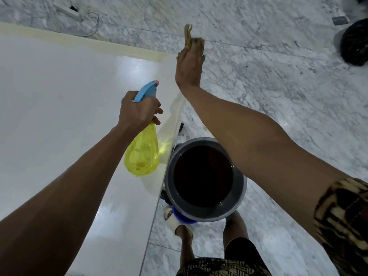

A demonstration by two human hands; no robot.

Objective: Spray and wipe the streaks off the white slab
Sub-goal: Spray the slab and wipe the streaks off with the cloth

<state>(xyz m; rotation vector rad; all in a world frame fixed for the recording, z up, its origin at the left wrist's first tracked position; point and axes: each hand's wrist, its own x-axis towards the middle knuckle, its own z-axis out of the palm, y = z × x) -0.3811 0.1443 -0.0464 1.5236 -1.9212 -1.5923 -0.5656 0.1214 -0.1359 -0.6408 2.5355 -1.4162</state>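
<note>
One head-worn view looks steeply down from close above the glossy white slab [59, 116], along its right edge.

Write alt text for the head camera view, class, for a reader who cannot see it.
Left hand holds a yellow spray bottle with blue trigger over a glossy white slab; right hand presses a tan cloth near its edge. A grey bucket of dark water stands below.

Dim, cool indoor light; glare patches on white slab [59, 100]; wide-angle edge distortion; soft blur.
</note>
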